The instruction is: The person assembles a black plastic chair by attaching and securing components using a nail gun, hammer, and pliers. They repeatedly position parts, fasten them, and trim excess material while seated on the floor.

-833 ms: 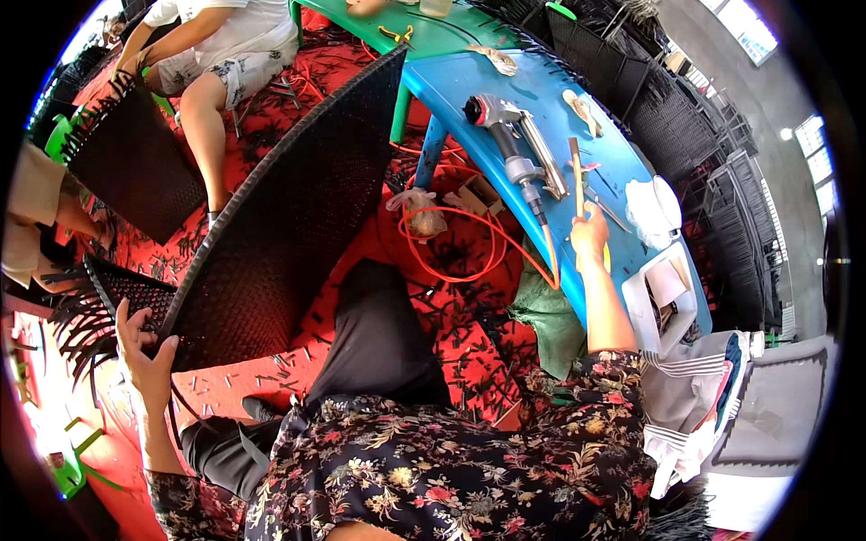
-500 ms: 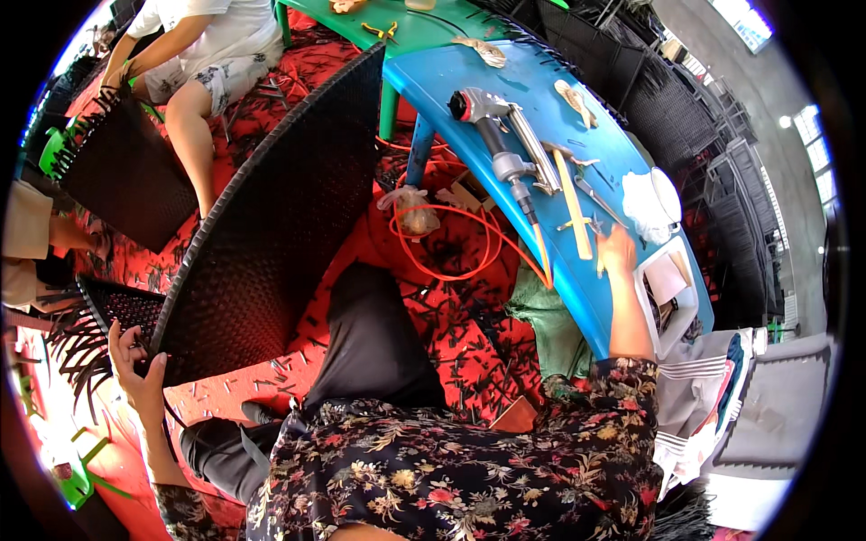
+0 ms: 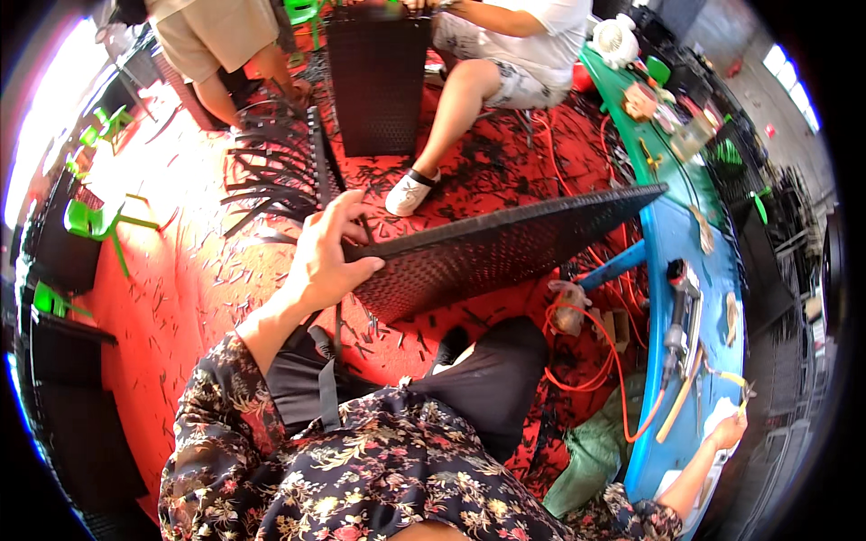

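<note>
A black woven panel (image 3: 505,252) with a braided rim stands tilted before my knees. My left hand (image 3: 329,248) grips its near left corner, thumb on the rim and fingers behind it. Loose black strips (image 3: 275,171) fan out beyond that hand. Far to the right, my right hand (image 3: 729,431) is closed on a small yellow-handled hand tool (image 3: 746,397), seemingly pliers, above the blue table (image 3: 661,257). Beside it on the table lie a hammer (image 3: 681,397) with a pale wooden handle and a pneumatic nail gun (image 3: 678,316).
An orange air hose (image 3: 622,388) loops down from the nail gun to the red floor (image 3: 171,361), which is strewn with black offcuts. A seated person (image 3: 465,99) works at another dark woven piece (image 3: 379,86). Another person (image 3: 225,41) stands at the left. A green table (image 3: 631,135) adjoins the blue one.
The view has swung left, so the panel and table appear farther right. My right hand has closed on the yellow-handled tool and lifted it off the table. My left hand keeps the panel's corner.
</note>
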Motion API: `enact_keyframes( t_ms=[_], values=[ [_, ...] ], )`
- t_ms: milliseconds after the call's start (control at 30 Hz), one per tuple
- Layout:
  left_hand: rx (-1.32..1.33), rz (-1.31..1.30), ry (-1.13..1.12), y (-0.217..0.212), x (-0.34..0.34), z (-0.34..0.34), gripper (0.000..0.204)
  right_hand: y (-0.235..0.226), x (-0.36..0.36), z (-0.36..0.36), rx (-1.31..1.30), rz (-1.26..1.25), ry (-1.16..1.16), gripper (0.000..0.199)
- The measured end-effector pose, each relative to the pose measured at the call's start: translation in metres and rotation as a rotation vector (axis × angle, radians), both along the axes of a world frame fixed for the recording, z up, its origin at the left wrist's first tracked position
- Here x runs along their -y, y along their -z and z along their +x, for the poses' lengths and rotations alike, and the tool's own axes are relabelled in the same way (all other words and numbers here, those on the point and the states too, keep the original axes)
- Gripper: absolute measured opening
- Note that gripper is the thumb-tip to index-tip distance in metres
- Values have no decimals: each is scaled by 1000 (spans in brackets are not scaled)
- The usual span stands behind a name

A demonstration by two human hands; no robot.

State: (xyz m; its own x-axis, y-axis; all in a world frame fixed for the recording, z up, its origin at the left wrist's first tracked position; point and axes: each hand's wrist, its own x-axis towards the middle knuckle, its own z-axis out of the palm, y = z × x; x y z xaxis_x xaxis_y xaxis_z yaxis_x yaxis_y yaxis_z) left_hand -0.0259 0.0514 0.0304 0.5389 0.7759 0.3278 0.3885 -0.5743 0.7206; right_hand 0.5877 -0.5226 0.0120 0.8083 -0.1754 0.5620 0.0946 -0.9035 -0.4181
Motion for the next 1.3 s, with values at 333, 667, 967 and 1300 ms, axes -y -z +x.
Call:
enact_keyframes(
  t_ms=[333, 667, 967, 1300],
  values=[
    [189, 64, 277, -10, -4, 8, 74, -40, -368, -247, -533, 758, -1527, 30],
    [120, -79, 359, -14, 11, 1, 70, -32, -476, -413, -635, 485, -1811, 13],
    [88, -1, 281, -17, 15, 12, 67, -67, -459, -422, -1206, 164, -1943, 100],
    [537, -469, 185, -7, 5, 11, 45, -73, -461, -378, -732, 145, -1940, 54]
  ],
)
